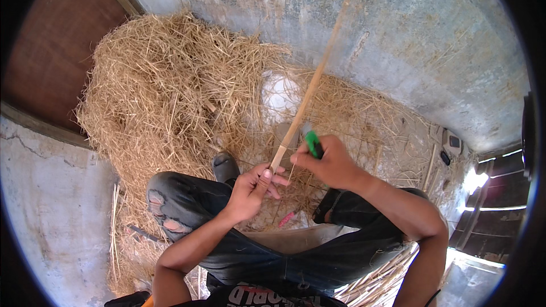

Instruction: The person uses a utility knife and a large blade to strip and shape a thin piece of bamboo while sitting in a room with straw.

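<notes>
My left hand is closed on the near end of a long, pale bamboo strip, thumb lying along it. From there the strip slants up and away to the right, its far end in front of the wall. Just right of it, my right hand is closed around a green-handled knife. The grey blade points up toward the strip and looks blurred, so I cannot tell if it touches. A thin sliver hangs below the right fingertips, close to the left fingers.
A big heap of straw-like shavings fills the left and far side, against a stained wall. A brown panel stands at far left. Bamboo strips lie below my right leg. A pink object lies between my feet; small dark items lie at right.
</notes>
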Demonstrator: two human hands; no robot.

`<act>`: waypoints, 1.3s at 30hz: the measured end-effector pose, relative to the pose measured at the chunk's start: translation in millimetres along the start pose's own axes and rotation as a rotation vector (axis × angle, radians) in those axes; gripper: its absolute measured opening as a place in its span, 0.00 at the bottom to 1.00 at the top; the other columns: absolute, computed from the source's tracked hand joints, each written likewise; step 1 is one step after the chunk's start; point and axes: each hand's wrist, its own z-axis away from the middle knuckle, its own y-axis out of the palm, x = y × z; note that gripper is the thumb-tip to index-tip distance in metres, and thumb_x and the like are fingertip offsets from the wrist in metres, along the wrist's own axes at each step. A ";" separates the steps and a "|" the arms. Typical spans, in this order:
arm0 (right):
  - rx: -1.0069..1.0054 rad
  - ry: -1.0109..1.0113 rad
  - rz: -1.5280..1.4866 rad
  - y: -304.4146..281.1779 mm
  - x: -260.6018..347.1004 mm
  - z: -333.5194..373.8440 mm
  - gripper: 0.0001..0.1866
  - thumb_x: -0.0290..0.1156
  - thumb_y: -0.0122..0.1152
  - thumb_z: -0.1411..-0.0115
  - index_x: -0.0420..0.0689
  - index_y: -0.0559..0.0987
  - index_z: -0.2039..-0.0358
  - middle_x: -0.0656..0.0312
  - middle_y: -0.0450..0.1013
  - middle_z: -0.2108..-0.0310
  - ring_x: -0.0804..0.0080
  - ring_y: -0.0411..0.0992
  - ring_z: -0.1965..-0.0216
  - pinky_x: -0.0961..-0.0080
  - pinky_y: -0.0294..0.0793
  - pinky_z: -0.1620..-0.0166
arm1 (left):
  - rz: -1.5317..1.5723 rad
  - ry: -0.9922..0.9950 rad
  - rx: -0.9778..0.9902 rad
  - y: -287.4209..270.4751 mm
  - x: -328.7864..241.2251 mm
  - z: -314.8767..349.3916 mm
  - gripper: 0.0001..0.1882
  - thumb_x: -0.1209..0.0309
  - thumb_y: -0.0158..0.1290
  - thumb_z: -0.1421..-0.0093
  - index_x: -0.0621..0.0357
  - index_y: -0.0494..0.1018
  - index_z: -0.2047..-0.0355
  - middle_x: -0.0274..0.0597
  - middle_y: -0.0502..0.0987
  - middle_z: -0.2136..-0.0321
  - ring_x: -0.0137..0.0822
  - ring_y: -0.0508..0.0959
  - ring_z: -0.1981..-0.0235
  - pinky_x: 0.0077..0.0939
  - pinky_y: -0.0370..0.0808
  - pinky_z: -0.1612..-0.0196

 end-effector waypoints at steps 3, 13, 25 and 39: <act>-0.098 0.090 -0.196 -16.1 6.4 -10.4 0.10 0.33 0.65 0.38 0.40 0.80 0.71 0.70 0.67 0.85 0.82 0.63 0.84 0.76 0.61 0.79 | -0.025 -0.012 0.016 -1.8 -3.5 3.4 0.22 0.58 0.35 0.23 0.62 0.69 0.46 0.43 0.81 0.68 0.26 0.77 0.79 0.20 0.73 0.71; -0.569 0.017 -0.003 -92.1 -10.3 -25.1 0.09 0.34 0.67 0.38 0.43 0.79 0.65 0.74 0.62 0.85 0.87 0.58 0.85 0.82 0.55 0.81 | 0.201 -0.152 -0.025 -10.9 -10.5 6.0 0.25 0.55 0.31 0.23 0.65 0.71 0.52 0.38 0.70 0.84 0.24 0.62 0.94 0.18 0.61 0.87; -0.132 0.104 -0.459 -45.0 12.8 -38.0 0.13 0.39 0.69 0.37 0.43 0.78 0.66 0.76 0.60 0.86 0.88 0.56 0.87 0.83 0.52 0.82 | -0.108 0.020 0.096 -26.2 -10.9 29.0 0.26 0.55 0.35 0.24 0.66 0.69 0.44 0.46 0.77 0.65 0.31 0.81 0.70 0.23 0.77 0.66; -0.372 -0.103 0.295 -30.5 -26.3 -92.3 0.12 0.35 0.65 0.35 0.38 0.82 0.66 0.76 0.63 0.83 0.86 0.56 0.79 0.79 0.56 0.74 | 0.193 -0.345 -1.636 -327.2 337.7 411.1 0.26 0.60 0.54 0.35 0.68 0.71 0.44 0.51 0.81 0.60 0.40 0.83 0.63 0.37 0.78 0.64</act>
